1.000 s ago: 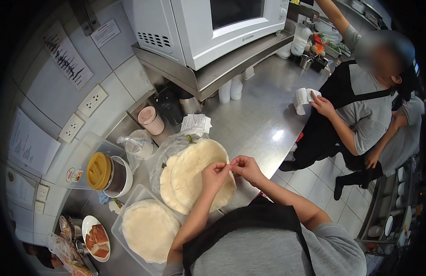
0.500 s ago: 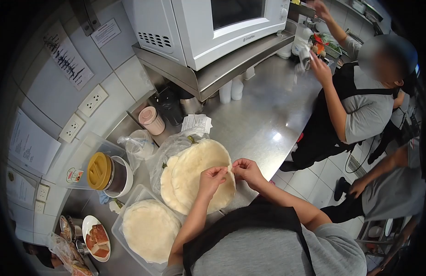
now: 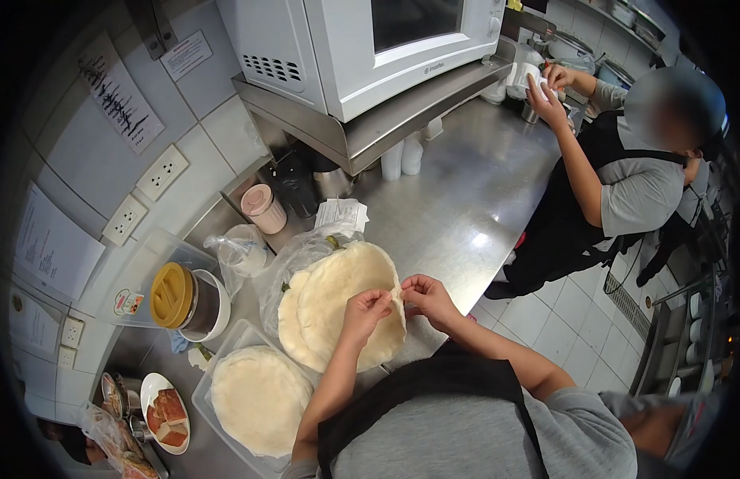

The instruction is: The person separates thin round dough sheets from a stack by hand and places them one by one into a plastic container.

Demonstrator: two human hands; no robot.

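Round sheets of pale dough lie overlapping on the counter in front of me. The top one has a raised, folded rim along its right side. My left hand is over that sheet, thumb and fingers pinched at the rim. My right hand pinches the same rim from outside, its fingertips close to the left ones. To the left, a clear plastic tub holds more flat dough rounds. A crumpled plastic bag lies behind the dough.
A yellow-lidded jar stands in a white bowl, near a plate of bread pieces. A pink canister is by the wall. The microwave sits on a steel shelf. A co-worker stands at the counter's right.
My hands stay at the dough rim with only slight movement. The co-worker's raised hand has come down to join the other at a white item. Another person at right has moved lower in view.
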